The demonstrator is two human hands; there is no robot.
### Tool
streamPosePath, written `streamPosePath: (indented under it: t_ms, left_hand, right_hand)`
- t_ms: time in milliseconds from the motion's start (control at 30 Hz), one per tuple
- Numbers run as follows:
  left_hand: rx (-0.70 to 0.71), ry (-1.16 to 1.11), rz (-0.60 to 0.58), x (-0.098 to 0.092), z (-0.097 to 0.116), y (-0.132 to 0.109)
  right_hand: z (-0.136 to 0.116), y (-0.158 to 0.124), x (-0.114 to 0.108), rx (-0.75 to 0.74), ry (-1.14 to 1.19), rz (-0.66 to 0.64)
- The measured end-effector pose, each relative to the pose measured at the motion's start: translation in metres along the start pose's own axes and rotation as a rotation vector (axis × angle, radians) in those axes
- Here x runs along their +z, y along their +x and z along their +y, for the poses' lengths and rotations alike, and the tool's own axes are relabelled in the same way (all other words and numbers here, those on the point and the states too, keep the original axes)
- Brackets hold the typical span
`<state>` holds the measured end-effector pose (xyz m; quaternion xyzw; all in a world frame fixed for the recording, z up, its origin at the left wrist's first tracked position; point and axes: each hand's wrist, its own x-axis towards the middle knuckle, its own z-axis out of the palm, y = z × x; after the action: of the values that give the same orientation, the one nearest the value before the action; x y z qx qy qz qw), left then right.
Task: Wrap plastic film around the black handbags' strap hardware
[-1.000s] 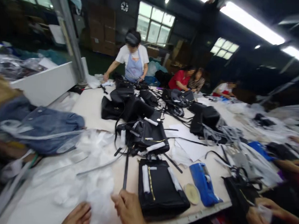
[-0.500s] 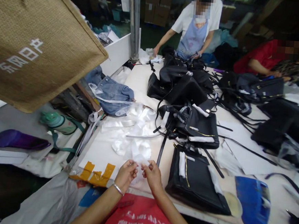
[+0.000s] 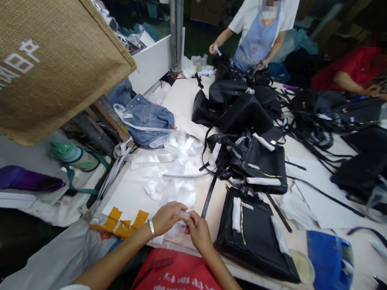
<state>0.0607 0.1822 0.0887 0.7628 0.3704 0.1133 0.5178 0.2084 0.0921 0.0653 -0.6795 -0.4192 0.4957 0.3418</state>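
My left hand [image 3: 167,219], a silver bracelet on its wrist, and my right hand [image 3: 199,230] meet at the near edge of the table. Both are closed, fingertips pinching a thin, whitish, half-see-through strip [image 3: 176,229] between them. Fingers cover most of it, and its material is unclear. Just beyond lies a loose heap of glossy white strips [image 3: 178,161]. To the right of my hands a black bag [image 3: 256,239] lies flat, white wrapping beside its gold zipper. Behind it is another black bag [image 3: 264,161] with wrapped parts.
A blue tape dispenser [image 3: 328,263] sits at the front right. More black bags [image 3: 239,108] are heaped farther back. Denim cloth [image 3: 149,117] lies left, below a hanging burlap sheet [image 3: 60,54]. Across the table stands a person in a blue apron [image 3: 257,42]; another in red [image 3: 346,72] works at right.
My left hand has turned over, its back now upward, and moved against my right fingers; the strip is more covered. The aproned person's hand has lifted from the table with something white.
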Motion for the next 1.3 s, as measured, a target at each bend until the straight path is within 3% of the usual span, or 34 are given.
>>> streamPosePath:
  t_ms: [67,233,367,533,733,967,1167,1300]
  left_hand:
    - [-0.021,0.074,-0.075,0.002,-0.006,0.01]
    - [-0.082,0.141,-0.114,0.004,-0.021,0.016]
    - [-0.091,0.129,-0.083,-0.001,-0.023,0.013]
    - [-0.055,-0.049,-0.127,0.003,-0.02,0.014]
    - [-0.027,-0.061,-0.065,0.006,-0.023,0.016]
    - [-0.037,0.045,-0.334,-0.005,-0.035,0.013]
    - [-0.069,0.296,-0.25,-0.02,-0.051,0.014]
    - [-0.062,0.137,-0.254,-0.023,-0.046,0.02]
  right_hand:
    - [0.005,0.001,-0.001,0.019,0.043,0.049]
    - [0.011,0.001,-0.001,0.064,0.029,0.109]
    - [0.009,0.001,0.002,0.064,-0.094,0.059]
    - [0.005,0.004,0.003,-0.004,-0.286,0.061]
    - [0.003,0.003,0.003,-0.011,-0.327,0.067]
    - [-0.007,0.001,0.003,-0.13,-0.302,0.13]
    - [-0.003,0.006,0.005,-0.117,-0.281,0.191]
    - [-0.001,0.008,0.009,-0.036,-0.286,0.143]
